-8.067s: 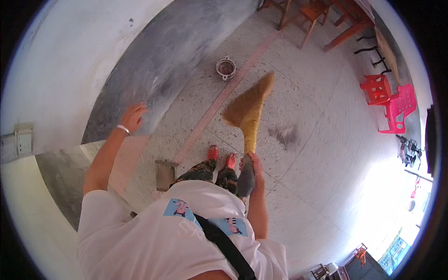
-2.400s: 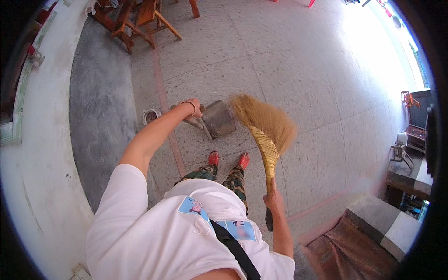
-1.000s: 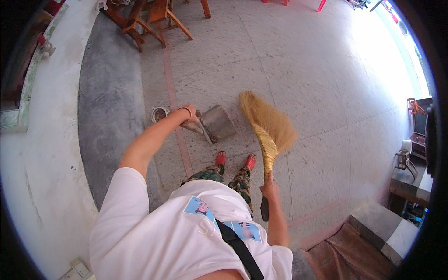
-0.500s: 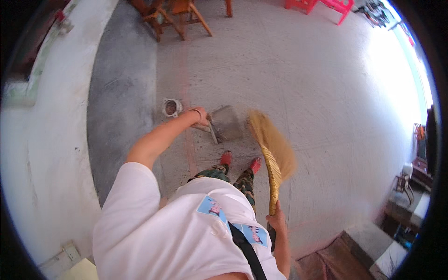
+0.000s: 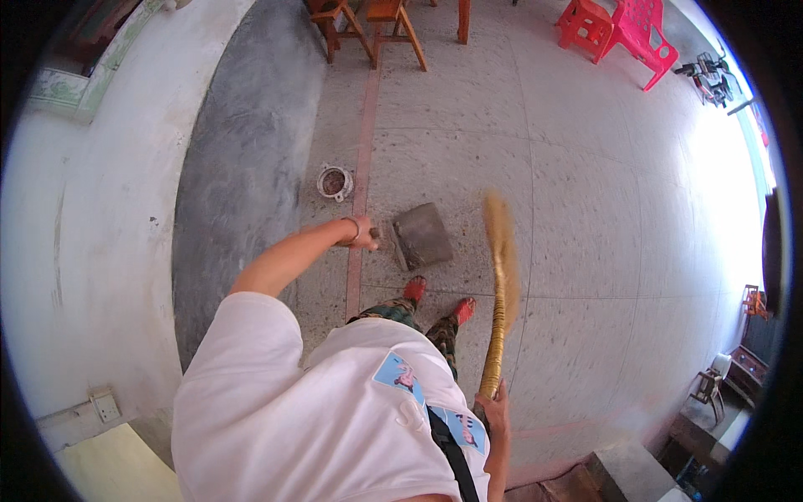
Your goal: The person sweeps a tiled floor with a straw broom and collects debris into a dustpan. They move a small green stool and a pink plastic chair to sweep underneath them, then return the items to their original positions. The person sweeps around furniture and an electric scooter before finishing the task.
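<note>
My left hand (image 5: 365,235) is closed round the handle of a grey metal dustpan (image 5: 427,233), a short brown end of it showing by the fingers. The pan is just ahead of my feet; whether it touches the floor I cannot tell. In my right hand (image 5: 495,407), low at the right of my body, is the bound handle of a straw broom (image 5: 499,305). Its yellowish bristles reach forward, slightly blurred, to the right of the dustpan and apart from it. My red shoes (image 5: 464,310) stand between the two tools.
A small round pot (image 5: 335,181) with two lugs and brown contents sits left of the dustpan. Wooden chairs (image 5: 393,25) stand far ahead, with a red stool (image 5: 584,27) and pink chair (image 5: 642,38) at far right. A white wall (image 5: 109,243) runs along the left.
The broom's bristles have swung right, widening the gap to the dustpan. The dustpan has turned and shifted slightly. Both hands keep their holds, and the view shows more floor ahead.
</note>
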Action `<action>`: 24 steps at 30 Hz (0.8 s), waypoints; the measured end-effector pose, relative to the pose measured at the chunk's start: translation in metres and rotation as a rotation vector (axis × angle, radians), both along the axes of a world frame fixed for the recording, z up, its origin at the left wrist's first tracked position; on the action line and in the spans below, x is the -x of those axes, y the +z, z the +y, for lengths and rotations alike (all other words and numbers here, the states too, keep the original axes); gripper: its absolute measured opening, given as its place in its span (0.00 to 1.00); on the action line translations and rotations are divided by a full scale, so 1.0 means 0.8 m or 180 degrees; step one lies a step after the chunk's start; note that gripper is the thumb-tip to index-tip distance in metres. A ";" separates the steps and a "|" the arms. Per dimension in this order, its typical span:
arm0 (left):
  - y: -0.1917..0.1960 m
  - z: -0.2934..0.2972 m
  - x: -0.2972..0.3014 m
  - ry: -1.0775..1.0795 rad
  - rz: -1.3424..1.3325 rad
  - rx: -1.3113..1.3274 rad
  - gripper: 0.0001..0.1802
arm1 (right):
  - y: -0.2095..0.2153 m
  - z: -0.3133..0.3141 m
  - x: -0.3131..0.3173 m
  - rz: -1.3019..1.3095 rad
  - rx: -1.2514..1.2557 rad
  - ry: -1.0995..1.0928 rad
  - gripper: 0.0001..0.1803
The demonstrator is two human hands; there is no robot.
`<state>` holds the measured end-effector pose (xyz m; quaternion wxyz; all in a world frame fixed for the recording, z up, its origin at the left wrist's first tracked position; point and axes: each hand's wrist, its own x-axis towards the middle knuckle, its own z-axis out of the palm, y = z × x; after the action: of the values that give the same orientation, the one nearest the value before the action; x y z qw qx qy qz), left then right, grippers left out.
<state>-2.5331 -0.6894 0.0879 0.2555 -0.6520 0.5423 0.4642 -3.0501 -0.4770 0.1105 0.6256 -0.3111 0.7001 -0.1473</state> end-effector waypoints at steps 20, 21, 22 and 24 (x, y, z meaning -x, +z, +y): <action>0.085 0.221 0.015 0.3259 0.2045 0.0214 0.13 | 0.042 -0.097 -0.052 -0.1216 -0.0509 -0.1133 0.12; 0.086 0.219 0.014 0.3423 0.2477 0.0055 0.12 | 0.039 -0.098 -0.051 -0.1188 -0.0673 -0.1033 0.12; 0.088 0.218 0.015 0.3646 0.2671 0.0076 0.12 | 0.035 -0.101 -0.056 -0.1077 -0.0609 -0.0826 0.12; 0.092 0.218 0.019 0.4071 0.3053 0.0126 0.11 | 0.024 -0.116 -0.074 -0.0870 -0.0473 -0.0426 0.12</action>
<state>-2.5484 -0.5150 0.1612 -0.3329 -0.5704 0.1223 0.7408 -2.9907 -0.5700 0.1300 0.7250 -0.1938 0.6366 -0.1775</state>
